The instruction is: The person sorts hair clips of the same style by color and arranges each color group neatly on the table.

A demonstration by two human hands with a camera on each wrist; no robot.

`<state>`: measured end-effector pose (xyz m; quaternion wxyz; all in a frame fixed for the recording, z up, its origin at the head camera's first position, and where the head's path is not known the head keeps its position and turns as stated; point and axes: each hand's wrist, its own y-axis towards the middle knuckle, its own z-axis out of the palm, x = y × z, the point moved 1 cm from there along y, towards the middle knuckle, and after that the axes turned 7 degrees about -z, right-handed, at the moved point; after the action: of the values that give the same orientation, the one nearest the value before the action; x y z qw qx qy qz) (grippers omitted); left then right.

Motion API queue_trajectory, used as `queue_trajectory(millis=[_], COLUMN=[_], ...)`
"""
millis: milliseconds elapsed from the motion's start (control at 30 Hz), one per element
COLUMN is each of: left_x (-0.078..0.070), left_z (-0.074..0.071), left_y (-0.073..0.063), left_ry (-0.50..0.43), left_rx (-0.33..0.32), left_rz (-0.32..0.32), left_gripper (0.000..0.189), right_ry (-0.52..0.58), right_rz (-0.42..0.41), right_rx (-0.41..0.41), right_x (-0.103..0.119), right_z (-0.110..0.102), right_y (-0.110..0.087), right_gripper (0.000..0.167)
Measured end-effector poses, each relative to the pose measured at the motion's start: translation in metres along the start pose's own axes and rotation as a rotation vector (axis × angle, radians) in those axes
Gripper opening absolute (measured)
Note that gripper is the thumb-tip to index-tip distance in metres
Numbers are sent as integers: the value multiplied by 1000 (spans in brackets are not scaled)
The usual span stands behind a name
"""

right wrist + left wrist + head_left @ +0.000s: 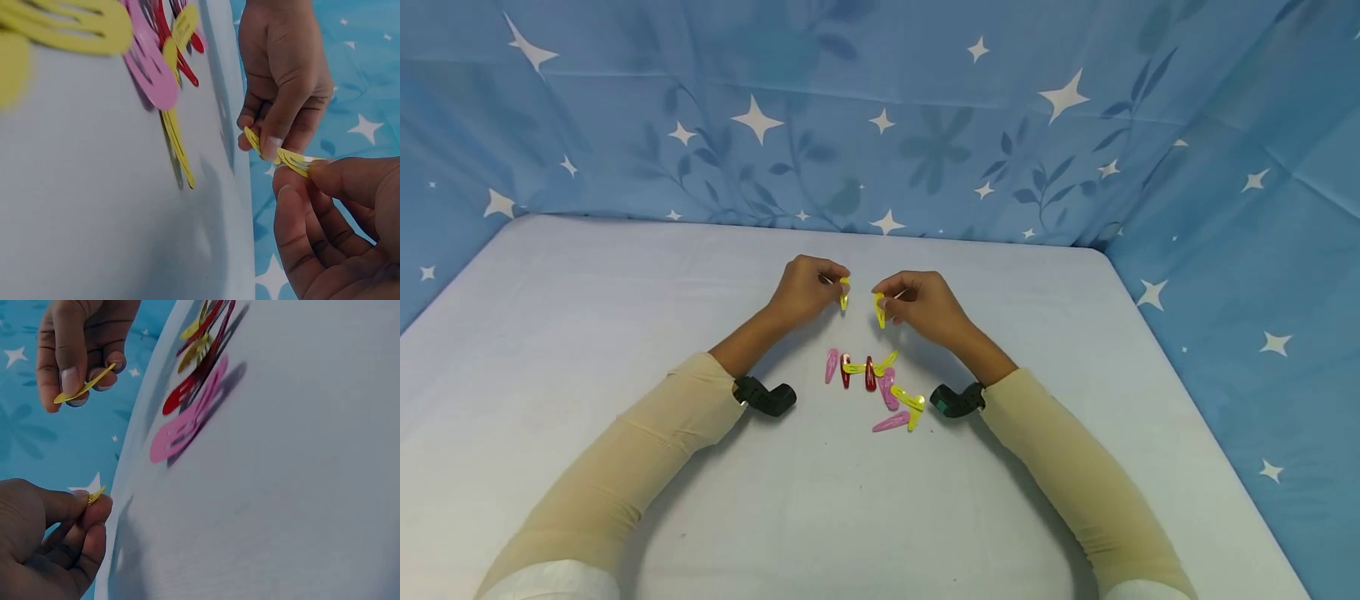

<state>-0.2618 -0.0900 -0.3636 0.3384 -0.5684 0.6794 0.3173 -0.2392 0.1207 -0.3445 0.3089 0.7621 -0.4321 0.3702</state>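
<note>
My left hand pinches a yellow snap hair clip between thumb and fingers, above the far half of the table. Just to its right, my right hand pinches a second yellow hair clip, which hangs down from the fingertips. A small gap separates the two clips in the head view. Nearer the body lies a loose group of clips: a pink clip at its left end, two red ones, including a red clip, and several yellow and pink ones, some overlapping.
A white cloth covers the table. Behind and to the right hangs a blue curtain with stars and leaves. Black wrist cameras stick out inward from both wrists, the left camera and the right camera flanking the clips.
</note>
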Motion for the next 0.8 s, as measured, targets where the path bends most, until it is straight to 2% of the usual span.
queue_trajectory(millis=[233, 400, 633, 800], left_x=[7, 9, 8, 12], left_z=[3, 4, 3, 3], left_y=[14, 18, 24, 27], left_ry=[39, 68, 143, 157], left_rx=[12, 29, 38, 52], left_rz=[23, 44, 42, 32], left_gripper=[22, 21, 22, 24], right_ry=[-9, -11, 0, 1], right_rz=[42, 62, 117, 151], right_rx=[-7, -2, 10, -4], right_x=[-9, -15, -16, -19], right_z=[4, 7, 13, 16], right_y=[21, 34, 47, 54], right_gripper=[22, 20, 17, 17])
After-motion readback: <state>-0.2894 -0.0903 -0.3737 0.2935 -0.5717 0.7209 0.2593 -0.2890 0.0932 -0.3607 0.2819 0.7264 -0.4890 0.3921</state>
